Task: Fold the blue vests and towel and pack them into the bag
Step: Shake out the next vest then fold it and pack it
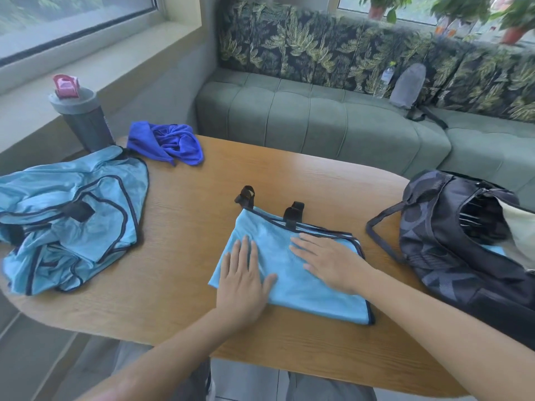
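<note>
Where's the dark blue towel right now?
In the head view the towel lies crumpled at the table's far left, just right of the grey bottle and behind the unfolded vests.

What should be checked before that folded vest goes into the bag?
1. Folded vest lies flat on the table: ok.
2. Both hands free to lift it: left hand and right hand rest flat on it, gripping nothing: ok.
3. Black straps tucked in: not ok, they stick out past the far edge.
4. Bag open: ok, its mouth gapes on the right.
5. Room inside the bag: cannot tell.
6. Remaining items folded: not ok, the vest pile and the towel are still crumpled.
</note>
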A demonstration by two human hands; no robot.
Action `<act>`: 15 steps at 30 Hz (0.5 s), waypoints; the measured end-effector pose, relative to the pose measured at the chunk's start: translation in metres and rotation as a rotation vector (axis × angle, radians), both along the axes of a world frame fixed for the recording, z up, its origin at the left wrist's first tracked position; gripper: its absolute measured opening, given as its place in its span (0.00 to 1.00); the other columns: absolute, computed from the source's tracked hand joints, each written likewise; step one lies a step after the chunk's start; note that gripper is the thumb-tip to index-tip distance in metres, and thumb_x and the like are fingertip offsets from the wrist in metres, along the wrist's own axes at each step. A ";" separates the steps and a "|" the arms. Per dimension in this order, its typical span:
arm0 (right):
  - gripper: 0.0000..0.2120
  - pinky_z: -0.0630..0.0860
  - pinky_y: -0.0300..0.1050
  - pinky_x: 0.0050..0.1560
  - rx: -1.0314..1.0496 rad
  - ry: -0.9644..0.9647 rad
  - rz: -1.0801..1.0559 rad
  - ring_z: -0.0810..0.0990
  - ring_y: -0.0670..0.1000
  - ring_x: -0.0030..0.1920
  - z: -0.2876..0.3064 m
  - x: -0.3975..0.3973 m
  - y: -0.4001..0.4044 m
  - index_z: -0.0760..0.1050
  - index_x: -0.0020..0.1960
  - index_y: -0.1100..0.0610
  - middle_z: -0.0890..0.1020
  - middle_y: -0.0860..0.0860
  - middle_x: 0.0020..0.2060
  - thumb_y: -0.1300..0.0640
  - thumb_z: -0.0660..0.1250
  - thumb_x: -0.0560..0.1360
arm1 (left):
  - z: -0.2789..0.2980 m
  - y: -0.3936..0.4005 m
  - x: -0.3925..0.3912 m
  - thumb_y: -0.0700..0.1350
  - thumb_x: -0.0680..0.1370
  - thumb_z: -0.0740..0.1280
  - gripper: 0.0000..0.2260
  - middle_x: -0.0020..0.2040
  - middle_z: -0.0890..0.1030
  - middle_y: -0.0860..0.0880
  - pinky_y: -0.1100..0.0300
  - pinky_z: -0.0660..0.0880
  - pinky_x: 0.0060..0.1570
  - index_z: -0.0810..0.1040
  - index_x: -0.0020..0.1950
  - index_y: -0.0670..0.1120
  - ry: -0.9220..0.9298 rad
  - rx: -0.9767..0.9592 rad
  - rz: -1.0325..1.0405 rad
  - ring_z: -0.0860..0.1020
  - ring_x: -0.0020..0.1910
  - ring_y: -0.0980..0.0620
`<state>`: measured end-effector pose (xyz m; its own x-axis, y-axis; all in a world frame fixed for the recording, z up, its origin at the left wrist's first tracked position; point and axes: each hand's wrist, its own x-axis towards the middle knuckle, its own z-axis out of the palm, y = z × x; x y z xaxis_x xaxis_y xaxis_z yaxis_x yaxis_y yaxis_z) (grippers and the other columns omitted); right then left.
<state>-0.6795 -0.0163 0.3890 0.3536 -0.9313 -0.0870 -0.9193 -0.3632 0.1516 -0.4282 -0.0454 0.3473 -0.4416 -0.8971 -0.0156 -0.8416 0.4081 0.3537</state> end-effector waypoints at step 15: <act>0.13 0.75 0.40 0.55 0.065 -0.314 -0.119 0.77 0.48 0.52 0.032 0.082 0.070 0.80 0.56 0.54 0.80 0.47 0.51 0.46 0.64 0.81 | 0.045 -0.136 0.027 0.61 0.79 0.67 0.38 0.82 0.57 0.46 0.48 0.59 0.76 0.55 0.83 0.51 -0.217 -0.228 -0.363 0.55 0.81 0.43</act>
